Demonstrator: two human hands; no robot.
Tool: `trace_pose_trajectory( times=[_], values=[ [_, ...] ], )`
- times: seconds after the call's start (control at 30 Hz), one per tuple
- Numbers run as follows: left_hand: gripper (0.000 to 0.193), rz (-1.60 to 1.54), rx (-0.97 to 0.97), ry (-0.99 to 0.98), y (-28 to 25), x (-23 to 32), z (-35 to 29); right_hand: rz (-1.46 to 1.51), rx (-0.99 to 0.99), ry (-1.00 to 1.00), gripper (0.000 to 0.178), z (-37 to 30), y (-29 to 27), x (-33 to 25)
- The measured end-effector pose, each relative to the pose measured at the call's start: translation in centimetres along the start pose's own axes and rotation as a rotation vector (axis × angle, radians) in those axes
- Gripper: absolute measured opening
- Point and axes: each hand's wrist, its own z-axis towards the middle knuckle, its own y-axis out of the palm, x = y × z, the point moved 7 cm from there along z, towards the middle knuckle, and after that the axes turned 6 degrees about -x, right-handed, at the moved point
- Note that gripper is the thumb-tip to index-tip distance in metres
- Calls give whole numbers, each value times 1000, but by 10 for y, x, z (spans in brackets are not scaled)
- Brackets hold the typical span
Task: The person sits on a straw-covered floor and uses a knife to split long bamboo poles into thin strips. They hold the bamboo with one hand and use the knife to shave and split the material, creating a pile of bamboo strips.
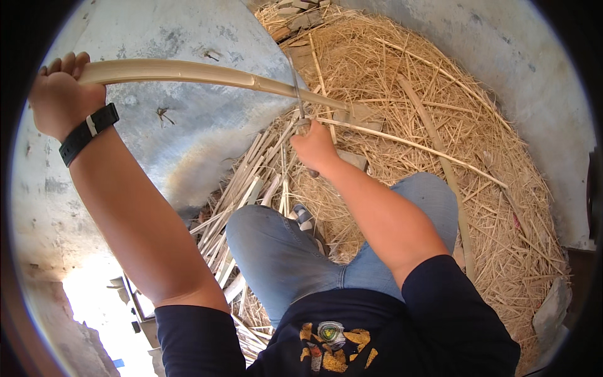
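Note:
My left hand (66, 94), with a black band on its wrist, is raised at the upper left and grips one end of a long, pale split bamboo strip (182, 71). The strip runs to the right with a slight bend and tapers to its far end above the straw. My right hand (314, 146) is wrapped around the handle of a knife (297, 88) near the middle. Its narrow blade points away from me and crosses the strip; whether the edge bites into the bamboo, I cannot tell.
Shavings and straw-like strips (377, 69) cover the floor. A bundle of split strips (251, 169) lies by my left knee. A longer bamboo piece (433, 132) rests near my right knee. Grey walls (207, 38) rise left and right; bricks (301, 22) lie at the far end.

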Motion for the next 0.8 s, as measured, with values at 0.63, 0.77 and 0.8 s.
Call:
trace_pose_trajectory(
  times=[0.63, 0.77, 0.8],
  values=[
    [4, -342, -44, -216, -38, -41, 14, -64, -145, -366, 33, -24, 34, -68],
    [11, -413, -55, -220, -38, -48, 15, -124, -67, -39, 34, 2, 16, -15],
    [11, -416, -78, -220, -37, -45, 14, -153, -53, -47, 34, -1, 15, -18]
  ],
)
